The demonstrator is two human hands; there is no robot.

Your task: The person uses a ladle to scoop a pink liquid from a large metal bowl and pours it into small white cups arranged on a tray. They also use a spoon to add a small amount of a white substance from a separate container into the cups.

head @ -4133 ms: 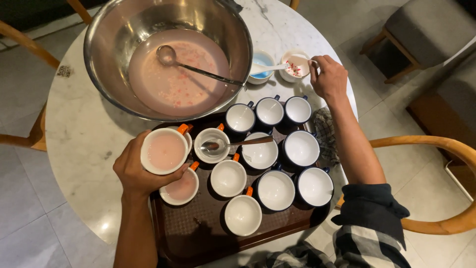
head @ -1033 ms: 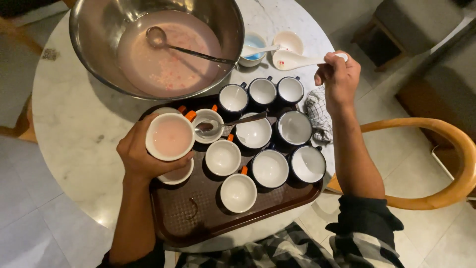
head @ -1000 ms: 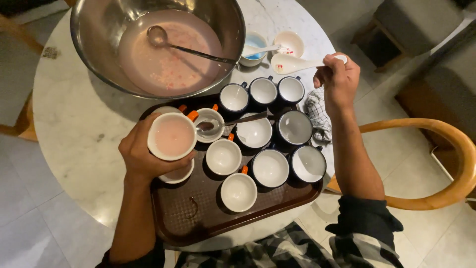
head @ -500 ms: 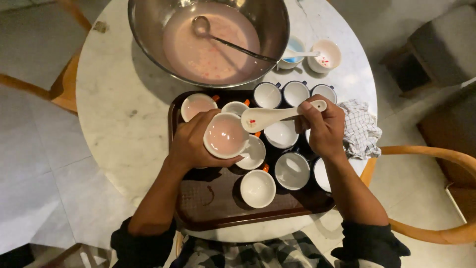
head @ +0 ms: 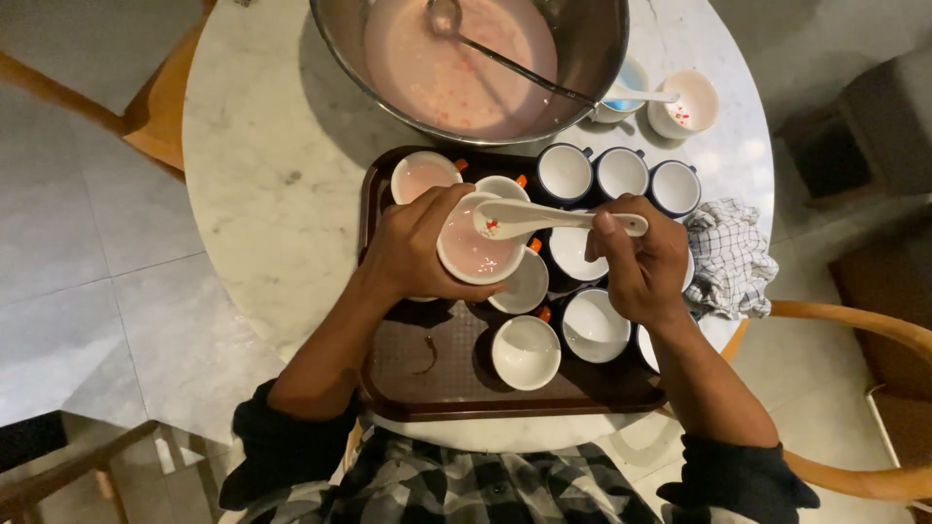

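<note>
Two hands meet over the brown tray (head: 427,383) of cups.

Your left hand (head: 413,243) wraps around a white cup (head: 476,254) of pink drink, lifted just above the tray. Your right hand (head: 641,262) pinches the handle of a white ceramic spoon (head: 544,217), its bowl over the cup. The steel mixing bowl (head: 592,49) sits beyond on the marble tabletop (head: 262,175), a checked cloth (head: 733,257) lying right of the tray.
</note>
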